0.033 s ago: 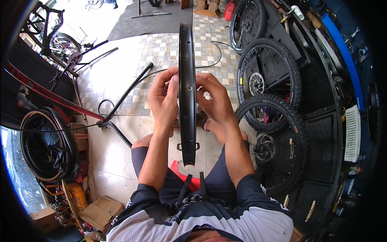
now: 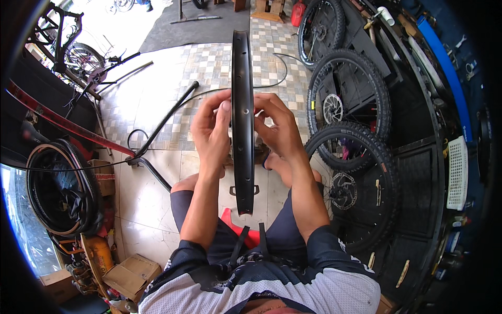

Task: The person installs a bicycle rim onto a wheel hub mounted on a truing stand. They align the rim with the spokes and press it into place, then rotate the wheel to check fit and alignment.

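Note:
A black bicycle rim (image 2: 242, 152) without a tyre stands upright in front of me, seen edge-on with a row of small holes along its outer face. My left hand (image 2: 210, 128) holds it from the left, thumb along the side and fingers reaching behind. On the other side my right hand (image 2: 280, 128) is closed in a pinch close against the rim, its fingertips partly hidden. Whatever those fingers grip is too small or covered to make out. The rim's lower end hangs between my thighs.
Several tyred wheels with disc rotors (image 2: 343, 191) lean along the right side. A white plastic basket (image 2: 457, 175) is at the far right. To the left are a black stand (image 2: 167, 118), a bundle of tyres (image 2: 34, 188) and a cardboard box (image 2: 132, 275). A dark hose (image 2: 285, 70) crosses the tiled floor.
My left hand and its thumb have shifted very slightly left and down along the rim. The rim and my right hand have hardly moved.

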A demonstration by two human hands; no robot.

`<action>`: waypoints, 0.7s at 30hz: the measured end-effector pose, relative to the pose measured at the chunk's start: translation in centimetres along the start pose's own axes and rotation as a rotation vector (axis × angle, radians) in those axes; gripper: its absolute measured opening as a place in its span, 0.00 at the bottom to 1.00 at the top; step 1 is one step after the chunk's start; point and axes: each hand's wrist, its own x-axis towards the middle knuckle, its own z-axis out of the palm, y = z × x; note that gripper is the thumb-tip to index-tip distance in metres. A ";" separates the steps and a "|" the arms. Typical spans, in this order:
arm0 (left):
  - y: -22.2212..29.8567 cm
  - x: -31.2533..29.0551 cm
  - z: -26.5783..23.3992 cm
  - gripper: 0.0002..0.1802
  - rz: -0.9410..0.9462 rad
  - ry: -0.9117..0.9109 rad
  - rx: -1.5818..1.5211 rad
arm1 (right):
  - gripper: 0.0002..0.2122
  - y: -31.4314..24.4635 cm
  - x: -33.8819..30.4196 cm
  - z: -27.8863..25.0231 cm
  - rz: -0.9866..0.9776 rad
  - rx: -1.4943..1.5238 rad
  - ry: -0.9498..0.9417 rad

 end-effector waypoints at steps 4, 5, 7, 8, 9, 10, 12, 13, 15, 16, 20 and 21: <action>-0.4 -3.0 -1.8 0.16 -0.012 -0.017 0.040 | 0.15 0.3 0.5 -0.3 0.082 -0.052 0.066; -0.5 -4.1 -2.2 0.17 -0.024 -0.043 -0.001 | 0.14 0.2 0.2 -0.6 0.106 -0.056 0.049; -0.5 -6.5 -2.7 0.21 -0.052 -0.145 -0.125 | 0.14 0.1 -0.6 -1.0 0.113 -0.034 0.015; -0.7 -6.9 -2.9 0.23 0.039 -0.183 -0.061 | 0.14 0.1 -1.0 -1.1 0.098 -0.008 -0.005; -0.7 -7.5 -3.0 0.24 0.001 -0.180 -0.051 | 0.15 0.1 -1.3 -1.0 0.082 0.014 -0.029; -0.7 -7.9 -3.0 0.24 0.018 -0.201 -0.057 | 0.15 0.1 -1.6 -0.9 0.062 0.045 -0.064; -0.7 -7.9 -2.9 0.24 0.045 -0.217 0.044 | 0.15 0.3 -1.9 -0.7 0.003 0.106 -0.131; -0.7 -7.7 -2.8 0.23 0.063 -0.221 0.094 | 0.14 0.2 -2.1 -0.7 0.045 0.127 -0.174; -0.5 -7.3 -2.5 0.23 0.053 -0.215 0.061 | 0.13 0.3 -2.0 -0.7 0.047 0.136 -0.199; -0.4 -7.1 -2.4 0.23 0.044 -0.205 0.048 | 0.13 0.3 -1.9 -0.8 0.044 0.145 -0.208; -0.2 -6.7 -2.2 0.21 0.122 -0.207 0.113 | 0.13 0.2 -1.5 -0.6 0.028 0.175 -0.218; -0.2 -6.7 -2.2 0.21 0.137 -0.207 0.124 | 0.13 0.2 -1.4 -0.6 0.027 0.182 -0.225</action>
